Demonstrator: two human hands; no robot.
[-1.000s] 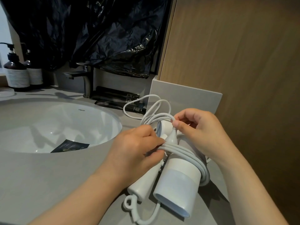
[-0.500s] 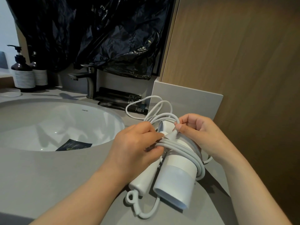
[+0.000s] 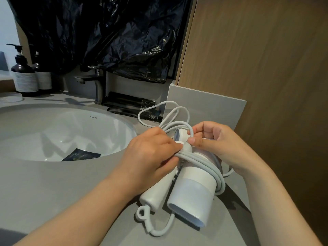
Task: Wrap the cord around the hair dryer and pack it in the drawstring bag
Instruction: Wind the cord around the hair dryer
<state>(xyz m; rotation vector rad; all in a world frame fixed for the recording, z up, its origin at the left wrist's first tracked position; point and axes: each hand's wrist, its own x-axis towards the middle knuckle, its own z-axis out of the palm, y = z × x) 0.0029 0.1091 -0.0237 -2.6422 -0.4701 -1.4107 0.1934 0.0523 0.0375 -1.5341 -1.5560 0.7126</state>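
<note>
A wooden panel (image 3: pixel 257 68) fills the right side of the room, and crumpled black plastic sheeting (image 3: pixel 110 36) hangs over the wall behind. Below them runs the grey desk (image 3: pixel 44 189), with a grey upstand (image 3: pixel 207 107) at its far right corner.

Sunk into the left half of the desk is a round white sink (image 3: pixel 44 128). A dark printed card (image 3: pixel 81 155) lies in it against the near wall. A dark faucet (image 3: pixel 99 82) stands at the far rim.

The white hair dryer (image 3: pixel 193 192) is near the desk's right edge, handle folded alongside the barrel and nozzle toward the near edge. I cannot tell whether it rests on the desk. The white cord (image 3: pixel 204 158) is looped several times round the barrel. Loose loops rise behind it, and a short stretch curls below the handle.

The left hand (image 3: pixel 150 157) grips the cord loops where handle meets barrel, fingers curled. The right hand (image 3: pixel 220 146) pinches a strand of cord between thumb and forefinger at the rear of the barrel.

Black packets (image 3: pixel 127 105) lie beside the faucet. Two dark pump bottles (image 3: pixel 24 77) and a small clear dish (image 3: pixel 10 97) sit at the far left edge.
</note>
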